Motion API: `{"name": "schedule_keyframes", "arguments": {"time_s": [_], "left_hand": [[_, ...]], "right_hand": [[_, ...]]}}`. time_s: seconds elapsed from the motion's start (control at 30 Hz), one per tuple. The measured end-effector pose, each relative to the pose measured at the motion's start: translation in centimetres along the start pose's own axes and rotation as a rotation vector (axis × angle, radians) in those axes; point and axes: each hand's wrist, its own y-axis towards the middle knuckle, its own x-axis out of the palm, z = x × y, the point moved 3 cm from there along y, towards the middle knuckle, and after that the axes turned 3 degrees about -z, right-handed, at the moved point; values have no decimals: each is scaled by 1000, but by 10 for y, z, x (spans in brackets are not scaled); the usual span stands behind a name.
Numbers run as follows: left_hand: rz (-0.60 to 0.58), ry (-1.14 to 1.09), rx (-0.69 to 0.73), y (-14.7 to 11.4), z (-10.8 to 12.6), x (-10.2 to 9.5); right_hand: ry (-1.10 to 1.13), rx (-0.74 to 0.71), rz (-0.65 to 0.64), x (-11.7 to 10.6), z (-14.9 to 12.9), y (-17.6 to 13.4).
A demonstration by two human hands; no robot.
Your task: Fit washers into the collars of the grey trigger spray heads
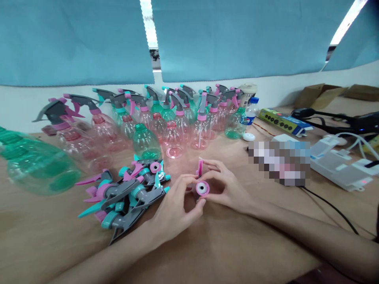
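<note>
Between my two hands is a pink-collared spray bottle trigger head (pixel 202 189), its round white and pink underside turned toward me. My left hand (pixel 177 205) grips it from the left with thumb and fingers. From the right, my right hand (pixel 226 185) pinches its collar, and the pink trigger lever (pixel 200 167) points up. To the left lies a pile of loose spray heads (pixel 127 197) in grey, pink and turquoise. Just behind stand bottles with no head, among them a green bottle (pixel 146 142) and a pink bottle (pixel 173 140).
Rows of bottles with spray heads fitted (pixel 199 130) stand along the wall. Large green bottles (pixel 38 169) lie at the left. On the right are a Pepsi bottle (pixel 251 112), a yellow box (pixel 281 121), a white power strip (pixel 340 165) and a black cable (pixel 331 207).
</note>
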Motion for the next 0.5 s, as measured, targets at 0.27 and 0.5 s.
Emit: {"name": "schedule_keyframes", "arguments": {"time_s": [0.27, 0.5], "left_hand": [[46, 139, 138, -3, 6, -3], [44, 362, 116, -5, 5, 0]], "right_hand": [[-16, -112, 38, -1, -9, 0], [-75, -132, 50, -2, -8, 0]]}}
